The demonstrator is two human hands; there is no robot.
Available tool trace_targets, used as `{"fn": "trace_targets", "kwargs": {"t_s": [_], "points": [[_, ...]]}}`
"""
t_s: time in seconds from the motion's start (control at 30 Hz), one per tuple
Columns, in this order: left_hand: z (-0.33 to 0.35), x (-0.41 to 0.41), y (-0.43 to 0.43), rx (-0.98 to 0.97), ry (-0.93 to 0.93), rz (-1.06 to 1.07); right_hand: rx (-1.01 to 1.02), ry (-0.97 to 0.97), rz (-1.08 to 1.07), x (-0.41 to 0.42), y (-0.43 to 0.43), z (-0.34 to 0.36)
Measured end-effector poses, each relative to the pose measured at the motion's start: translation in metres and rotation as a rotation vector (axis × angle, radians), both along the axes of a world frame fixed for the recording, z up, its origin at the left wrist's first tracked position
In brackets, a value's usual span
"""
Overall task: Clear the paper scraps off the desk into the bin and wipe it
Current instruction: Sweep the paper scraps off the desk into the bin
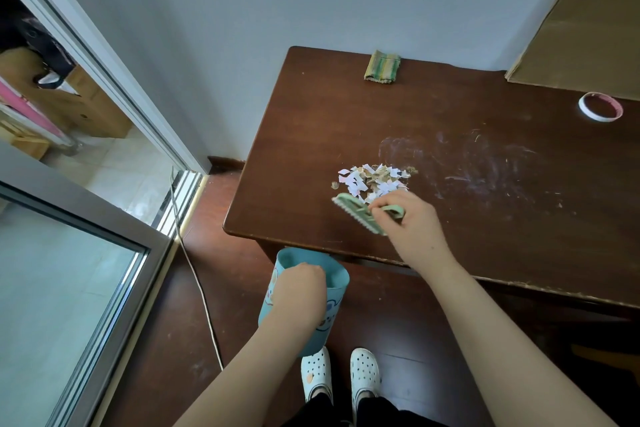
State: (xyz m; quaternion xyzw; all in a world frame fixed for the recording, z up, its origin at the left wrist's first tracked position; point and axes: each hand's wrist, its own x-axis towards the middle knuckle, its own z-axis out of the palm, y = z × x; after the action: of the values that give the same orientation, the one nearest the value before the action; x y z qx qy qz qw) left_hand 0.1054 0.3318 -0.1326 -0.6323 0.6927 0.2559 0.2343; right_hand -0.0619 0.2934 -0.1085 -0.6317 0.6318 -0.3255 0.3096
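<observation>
My right hand (407,220) curls its fingers around the green brush (355,215), whose head sits on the desk (450,156) against the near side of the paper scraps (374,178). My left hand (301,286) grips the bin (334,317) by its rim, fingers curled, below the desk's front edge.

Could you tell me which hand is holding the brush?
The right hand grips the green brush by the paper scraps; the left hand holds the blue bin instead.
</observation>
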Motion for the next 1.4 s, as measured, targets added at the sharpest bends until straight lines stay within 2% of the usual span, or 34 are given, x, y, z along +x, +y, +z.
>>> {"fn": "trace_targets", "kwargs": {"t_s": [0.07, 0.3, 0.47, 0.6, 0.9, 1.1, 1.3, 1.4], "points": [[0.006, -0.003, -0.001, 0.015, -0.003, -0.012, -0.036, 0.036, -0.067, -0.008, -0.005, -0.001], [0.017, -0.012, 0.004, -0.119, 0.007, -0.108, -0.079, 0.131, -0.223, -0.032, -0.009, -0.007], [0.018, -0.022, 0.002, 0.002, 0.003, -0.105, 0.031, 0.312, -0.264, -0.049, -0.015, -0.019], [0.015, -0.029, -0.001, 0.016, 0.017, -0.125, 0.129, 0.394, -0.188, -0.042, -0.014, -0.027], [0.005, -0.036, -0.007, -0.135, 0.101, -0.107, 0.039, 0.336, -0.049, -0.021, 0.006, -0.028], [0.007, -0.041, -0.015, -0.095, 0.107, -0.105, 0.024, 0.333, -0.121, -0.036, -0.009, -0.021], [0.004, -0.042, -0.018, -0.046, 0.089, -0.101, 0.097, 0.324, 0.054, -0.022, -0.005, -0.026], [0.001, -0.039, -0.015, -0.068, 0.083, -0.116, 0.041, 0.321, 0.014, -0.025, -0.003, -0.023]]}}
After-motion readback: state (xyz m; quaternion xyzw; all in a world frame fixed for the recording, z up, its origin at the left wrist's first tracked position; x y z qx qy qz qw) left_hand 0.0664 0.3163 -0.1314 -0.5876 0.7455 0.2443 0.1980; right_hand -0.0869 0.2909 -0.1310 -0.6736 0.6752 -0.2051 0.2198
